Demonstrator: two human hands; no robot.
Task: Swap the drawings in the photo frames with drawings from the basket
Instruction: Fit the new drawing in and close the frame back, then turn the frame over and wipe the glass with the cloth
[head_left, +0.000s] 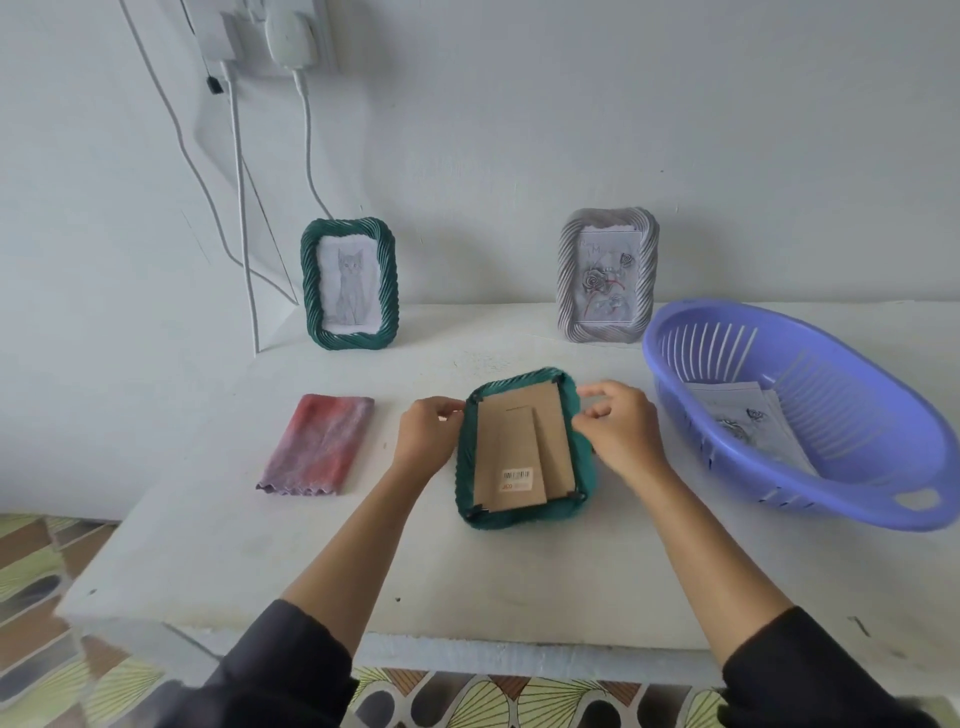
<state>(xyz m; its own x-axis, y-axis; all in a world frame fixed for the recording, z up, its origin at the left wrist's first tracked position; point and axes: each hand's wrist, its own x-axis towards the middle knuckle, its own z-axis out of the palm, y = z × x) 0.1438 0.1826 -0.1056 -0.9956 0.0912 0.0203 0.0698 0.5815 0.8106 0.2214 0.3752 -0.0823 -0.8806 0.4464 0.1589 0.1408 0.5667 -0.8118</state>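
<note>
1. Both hands are at the far end of the green frame (519, 515). It lies face down in the middle of the table (260, 545), with its cardboard back (511, 447) up and the fold-out stand flat against it.
2. Left hand (431, 434): the fingers curl against the frame's far left corner and seem to grip the rim there. Right hand (621, 434): the fingers bend over the far right corner, but I cannot tell whether they pinch anything or only touch.
3. The step in hand looks like freeing the back. 4 small dark tabs (475, 398) sit at the corners, seemingly lapped over the cardboard. Turn each one outward until it clears the card, because forcing the card past a tab would probably crease it.
4. Steady the frame with 1 hand while the other works a tab, so it does not slide on the smooth top.
5. Lift the back straight up by an edge or by the stand. Keep the frame face down so the old drawing does not drop out.
6. The replacement drawings (737, 410) lie in the purple basket (857, 395) just to the right. Take 1 sheet only.
7. 2 more frames stand at the wall: a cat frame (309, 291) and a grey frame (569, 280). A folded cloth (317, 447) lies to the left, apart from the work.
</note>
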